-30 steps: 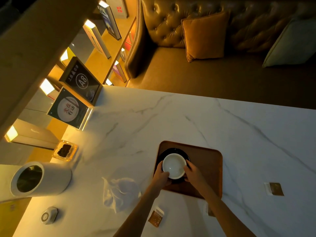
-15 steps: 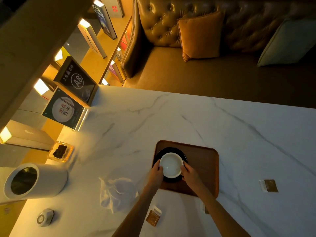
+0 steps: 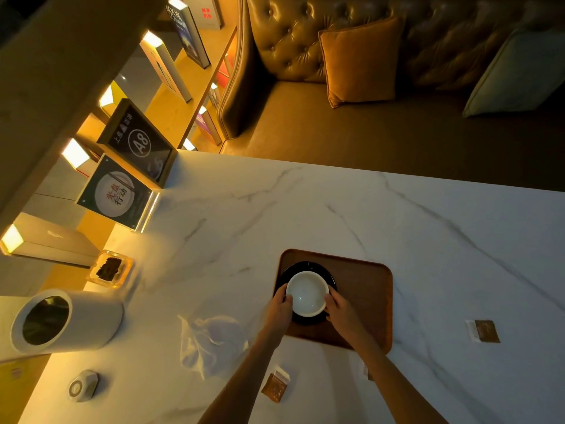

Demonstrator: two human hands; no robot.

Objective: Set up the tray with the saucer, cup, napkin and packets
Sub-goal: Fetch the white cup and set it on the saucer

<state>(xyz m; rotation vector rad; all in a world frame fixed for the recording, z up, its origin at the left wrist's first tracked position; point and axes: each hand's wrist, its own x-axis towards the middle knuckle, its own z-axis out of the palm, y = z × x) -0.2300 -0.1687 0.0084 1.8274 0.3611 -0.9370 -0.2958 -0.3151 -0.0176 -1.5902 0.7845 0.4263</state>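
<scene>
A brown wooden tray (image 3: 363, 289) lies on the white marble table. On its left half rests a black saucer (image 3: 331, 278), and a white cup (image 3: 306, 296) stands on it. My left hand (image 3: 279, 309) grips the cup's left side and my right hand (image 3: 342, 312) grips its right side. A crumpled white napkin (image 3: 211, 344) lies on the table left of the tray. One brown packet (image 3: 276, 385) lies between my forearms. Another brown packet (image 3: 484, 331) lies to the tray's right. A third packet (image 3: 367, 372) peeks out from under my right forearm.
At the table's left edge lie a white cylinder on its side (image 3: 65, 321), a glass ashtray (image 3: 110, 268) and a small round device (image 3: 82, 386). Two table signs (image 3: 120, 194) stand at the back left. A leather sofa with cushions (image 3: 360, 59) faces the far edge.
Both hands stay on the cup over the saucer, with fingers shifting slightly round its rim. The view has drifted a little; nothing else on the table has moved.
</scene>
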